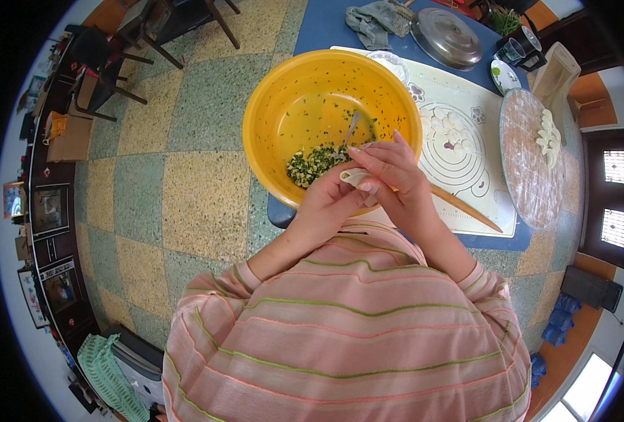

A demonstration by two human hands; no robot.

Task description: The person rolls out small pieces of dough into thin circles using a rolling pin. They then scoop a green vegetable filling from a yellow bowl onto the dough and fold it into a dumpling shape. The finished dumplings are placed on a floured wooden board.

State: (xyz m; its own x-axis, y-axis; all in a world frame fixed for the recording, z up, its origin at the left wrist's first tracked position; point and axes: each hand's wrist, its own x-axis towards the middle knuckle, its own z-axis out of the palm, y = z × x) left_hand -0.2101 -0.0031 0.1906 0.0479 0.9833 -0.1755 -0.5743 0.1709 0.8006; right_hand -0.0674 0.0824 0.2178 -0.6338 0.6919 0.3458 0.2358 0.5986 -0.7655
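Observation:
Between my two hands is a dumpling wrapper (355, 178), folded over, with its edge pinched. My left hand (328, 196) cups it from the left, thumb against its lower side. From the right, my right hand (396, 176) presses the fold with the thumb, its other fingers stretched over the top. Whether filling sits inside the fold is hidden. Both hands are above the near rim of a large yellow basin (261, 132). Chopped green and pale filling (312, 168) lies in the basin, and a metal spoon (352, 126) stands tilted in it.
A printed pastry mat (494, 132) bears floured dough rounds (446, 126) and a wooden rolling pin (465, 208). Shaped dumplings (548, 138) rest on a floured round board (528, 174) at the right. Behind are a metal lid (446, 38), a grey cloth (375, 24) and a small plate (504, 77).

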